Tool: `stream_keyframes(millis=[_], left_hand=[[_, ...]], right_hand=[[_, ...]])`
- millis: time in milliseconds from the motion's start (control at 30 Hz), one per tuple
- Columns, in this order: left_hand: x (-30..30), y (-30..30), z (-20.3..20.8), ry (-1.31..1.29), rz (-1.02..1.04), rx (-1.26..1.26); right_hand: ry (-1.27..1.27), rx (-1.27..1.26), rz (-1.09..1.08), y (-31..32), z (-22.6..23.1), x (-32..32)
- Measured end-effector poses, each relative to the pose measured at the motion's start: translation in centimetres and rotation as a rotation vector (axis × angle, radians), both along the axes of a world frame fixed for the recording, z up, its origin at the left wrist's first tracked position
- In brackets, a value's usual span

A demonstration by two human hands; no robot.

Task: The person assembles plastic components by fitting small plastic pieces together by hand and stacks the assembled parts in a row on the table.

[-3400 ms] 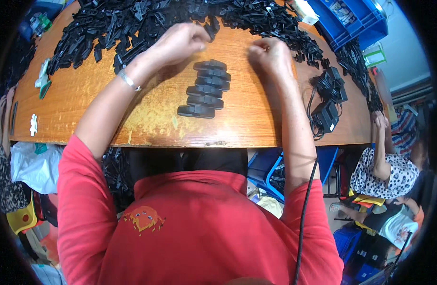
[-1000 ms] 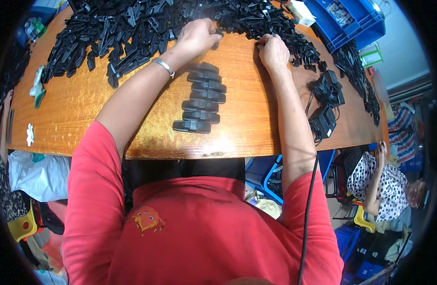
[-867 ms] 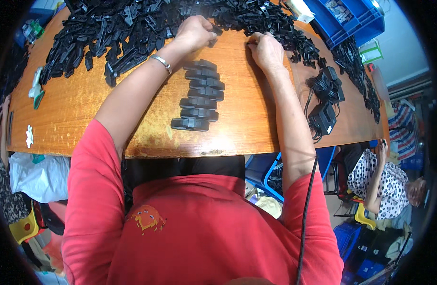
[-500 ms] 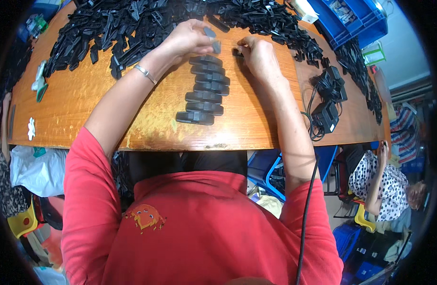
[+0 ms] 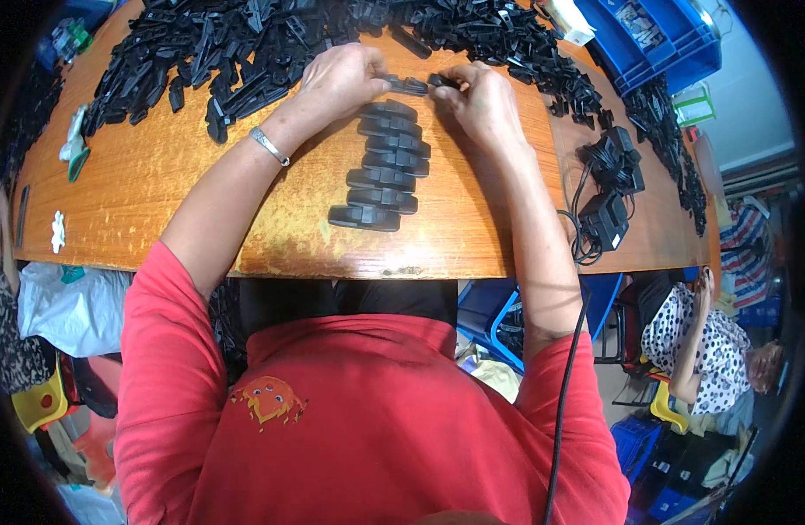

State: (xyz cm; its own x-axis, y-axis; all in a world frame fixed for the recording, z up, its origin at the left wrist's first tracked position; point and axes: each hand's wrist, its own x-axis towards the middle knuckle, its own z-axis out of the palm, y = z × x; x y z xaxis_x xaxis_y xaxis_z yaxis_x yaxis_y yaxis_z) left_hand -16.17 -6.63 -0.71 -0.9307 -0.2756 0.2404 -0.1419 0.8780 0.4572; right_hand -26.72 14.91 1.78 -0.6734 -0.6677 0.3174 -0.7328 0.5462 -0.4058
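Above the table, my left hand (image 5: 343, 80) pinches one end of a slim black plastic piece (image 5: 408, 85). Facing it, my right hand (image 5: 487, 103) holds a small black plastic part (image 5: 443, 80) between thumb and fingers, close to the slim piece's other end; I cannot tell whether the two touch. Below my hands, several rounded black plastic pieces (image 5: 381, 179) lie in a close, slightly staggered column running toward the table's near edge. A large heap of loose black plastic parts (image 5: 232, 52) spreads across the far side, beyond both hands.
Black box-shaped adapters (image 5: 605, 220) with coiled cables lie right of my forearm. A blue bin (image 5: 661, 44) stands at the far right. At left are a white-and-green object (image 5: 75, 144) and a small white piece (image 5: 59, 233). Another person (image 5: 704, 341) sits at right.
The slim black piece in my left hand has been lowered and turned level, its end now near my right hand's part. The right hand has shifted slightly right.
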Motion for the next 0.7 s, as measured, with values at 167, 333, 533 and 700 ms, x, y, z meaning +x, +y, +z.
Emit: stream_keyframes(millis=[167, 333, 533, 700], left_hand=[[-0.4, -0.3, -1.6, 0.153, -0.033, -0.058], [-0.9, -0.1, -1.9, 0.186, -0.059, -0.031], [-1.5, -0.4, -2.1, 0.189, -0.059, 0.055], [-1.6, -0.7, -2.3, 0.213, -0.062, 0.048]], right_hand=[[0.006, -0.020, 0.037, -1.3, -2.3, -1.1], [-0.009, -0.045, 0.086, -1.1, -3.0, -2.7], [0.063, 0.048, 0.248, -2.8, -2.0, -5.5], [0.027, 0.037, 0.243, -2.6, -2.4, -5.8]])
